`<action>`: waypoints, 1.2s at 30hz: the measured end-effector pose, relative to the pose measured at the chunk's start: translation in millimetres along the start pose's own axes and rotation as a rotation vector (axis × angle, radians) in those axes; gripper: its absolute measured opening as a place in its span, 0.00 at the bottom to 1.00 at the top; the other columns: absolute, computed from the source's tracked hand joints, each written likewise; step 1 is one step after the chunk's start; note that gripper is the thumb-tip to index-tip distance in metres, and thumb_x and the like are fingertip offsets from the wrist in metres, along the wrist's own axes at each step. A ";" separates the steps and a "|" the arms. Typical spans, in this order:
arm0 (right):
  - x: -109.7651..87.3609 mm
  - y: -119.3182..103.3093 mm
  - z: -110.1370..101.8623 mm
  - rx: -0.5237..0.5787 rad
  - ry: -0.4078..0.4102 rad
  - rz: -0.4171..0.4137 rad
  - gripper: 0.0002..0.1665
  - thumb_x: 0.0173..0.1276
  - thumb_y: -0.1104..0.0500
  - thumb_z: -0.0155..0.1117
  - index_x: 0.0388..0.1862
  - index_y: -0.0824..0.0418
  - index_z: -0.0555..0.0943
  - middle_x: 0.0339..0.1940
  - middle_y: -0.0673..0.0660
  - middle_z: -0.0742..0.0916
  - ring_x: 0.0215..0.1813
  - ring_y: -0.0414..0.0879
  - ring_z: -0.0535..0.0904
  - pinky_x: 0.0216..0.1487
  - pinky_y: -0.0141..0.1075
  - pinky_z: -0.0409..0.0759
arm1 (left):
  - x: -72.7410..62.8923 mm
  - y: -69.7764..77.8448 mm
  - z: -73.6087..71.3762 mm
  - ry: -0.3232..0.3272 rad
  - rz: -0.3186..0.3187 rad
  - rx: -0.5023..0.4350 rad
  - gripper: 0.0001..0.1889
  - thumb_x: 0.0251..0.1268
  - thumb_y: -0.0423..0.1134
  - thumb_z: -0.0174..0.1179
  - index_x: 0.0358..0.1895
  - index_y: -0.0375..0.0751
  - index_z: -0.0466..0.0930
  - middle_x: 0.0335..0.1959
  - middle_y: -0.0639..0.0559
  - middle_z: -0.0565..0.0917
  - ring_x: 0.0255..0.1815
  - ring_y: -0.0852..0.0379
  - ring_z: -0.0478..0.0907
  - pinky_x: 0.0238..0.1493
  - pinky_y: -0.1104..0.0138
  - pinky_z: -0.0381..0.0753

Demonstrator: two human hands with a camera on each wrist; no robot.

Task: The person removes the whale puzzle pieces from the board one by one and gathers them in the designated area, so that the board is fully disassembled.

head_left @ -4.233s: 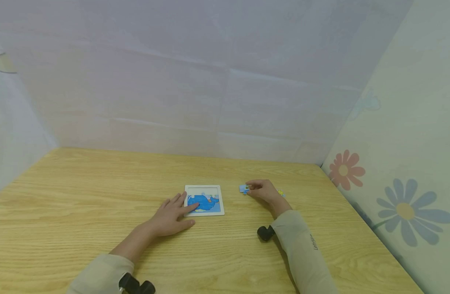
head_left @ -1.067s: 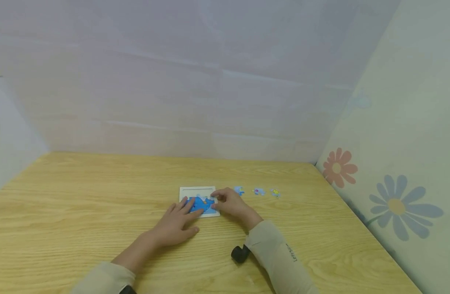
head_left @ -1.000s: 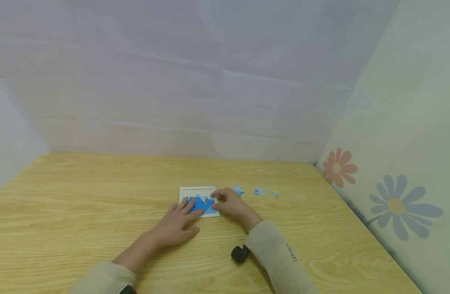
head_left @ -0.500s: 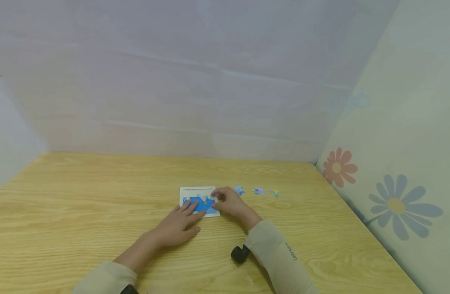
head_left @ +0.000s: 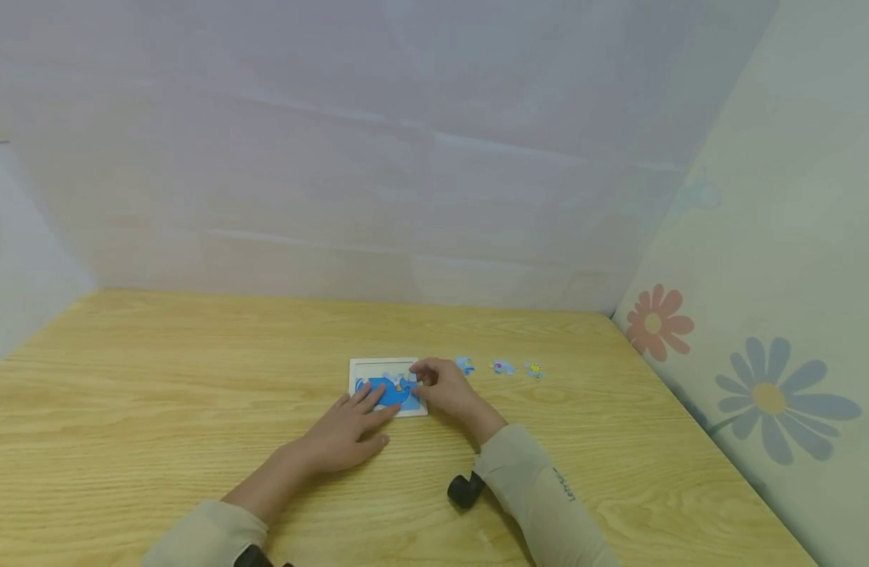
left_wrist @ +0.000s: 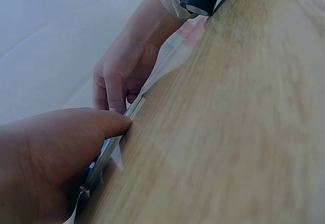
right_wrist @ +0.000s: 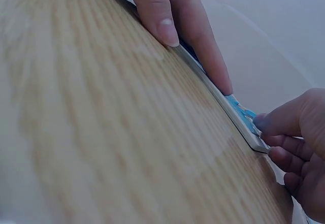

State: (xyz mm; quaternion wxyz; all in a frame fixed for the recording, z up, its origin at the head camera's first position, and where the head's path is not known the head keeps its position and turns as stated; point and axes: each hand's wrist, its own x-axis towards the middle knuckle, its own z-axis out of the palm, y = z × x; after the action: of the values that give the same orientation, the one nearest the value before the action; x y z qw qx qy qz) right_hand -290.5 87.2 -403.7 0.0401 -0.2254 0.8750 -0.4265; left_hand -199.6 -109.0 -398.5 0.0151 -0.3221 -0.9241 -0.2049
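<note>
A white-framed puzzle tray (head_left: 352, 368) lies on the wooden table, with a blue whale picture (head_left: 390, 393) in its lower part and a pale strip along the top. My left hand (head_left: 340, 435) rests over the tray's lower left, fingers spread and nearly straight on the whale. At the right side, my right hand (head_left: 447, 389) has its thumb and index finger pinched at a puzzle piece (head_left: 406, 386) by the whale's tail. In the right wrist view, the right thumb touches the raised-looking edge of the blue pieces (right_wrist: 246, 116). The other right fingers are curled.
Three loose puzzle pieces lie in a row right of the tray: a blue one (head_left: 465, 365), one with a pink mark (head_left: 503, 367) and one with a yellow sun (head_left: 534, 368). A pale cloth wall (head_left: 321, 181) stands behind the table.
Since the oldest frame, my right hand has moved left from the loose pieces to the tray's right edge. My left fingers have slid further onto the whale. Over the last second, the hands barely shift.
</note>
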 end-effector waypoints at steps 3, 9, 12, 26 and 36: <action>0.0 0.2 -0.4 -0.002 -0.010 -0.008 0.16 0.54 0.65 0.62 0.44 0.63 0.76 0.33 0.49 0.78 0.34 0.42 0.71 0.35 0.32 0.72 | 0.2 -0.9 0.4 0.000 -0.008 -0.001 0.25 0.64 0.47 0.44 0.62 0.41 0.60 0.64 0.36 0.51 0.64 0.38 0.42 0.57 0.45 0.44; -0.2 -0.5 -1.3 -0.037 -0.010 -0.035 0.16 0.55 0.65 0.62 0.44 0.63 0.77 0.33 0.50 0.79 0.33 0.42 0.70 0.33 0.32 0.71 | 0.5 -1.0 1.4 0.000 -0.014 0.003 0.25 0.64 0.47 0.44 0.62 0.42 0.61 0.64 0.36 0.51 0.64 0.39 0.42 0.57 0.45 0.43; -0.3 -1.6 -2.0 -0.048 -0.023 -0.023 0.17 0.55 0.64 0.62 0.46 0.63 0.77 0.35 0.51 0.79 0.34 0.42 0.70 0.34 0.32 0.71 | 0.7 -1.2 2.0 0.001 -0.015 0.001 0.24 0.64 0.47 0.44 0.62 0.42 0.61 0.64 0.36 0.51 0.64 0.39 0.42 0.57 0.45 0.43; -2.4 -6.9 -4.7 -0.077 -0.038 -0.013 0.18 0.57 0.65 0.59 0.48 0.64 0.76 0.37 0.52 0.79 0.36 0.43 0.71 0.36 0.33 0.71 | 0.5 0.6 -0.8 -0.009 -0.011 -0.021 0.25 0.64 0.47 0.44 0.62 0.40 0.61 0.64 0.35 0.51 0.64 0.38 0.42 0.57 0.45 0.43; -3.0 -11.2 -9.1 0.111 -0.036 0.065 0.16 0.59 0.64 0.58 0.48 0.62 0.77 0.36 0.52 0.78 0.39 0.44 0.72 0.39 0.34 0.72 | -0.7 3.6 -1.2 0.003 -0.020 -0.023 0.24 0.64 0.46 0.45 0.61 0.40 0.62 0.63 0.35 0.52 0.63 0.37 0.42 0.57 0.45 0.43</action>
State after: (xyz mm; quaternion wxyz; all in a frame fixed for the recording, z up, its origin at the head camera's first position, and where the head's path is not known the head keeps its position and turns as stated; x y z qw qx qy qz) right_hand -286.2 89.2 -389.7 0.0823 -0.2017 0.8560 -0.4689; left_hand -197.0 -107.3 -396.2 0.0109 -0.3126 -0.9249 -0.2161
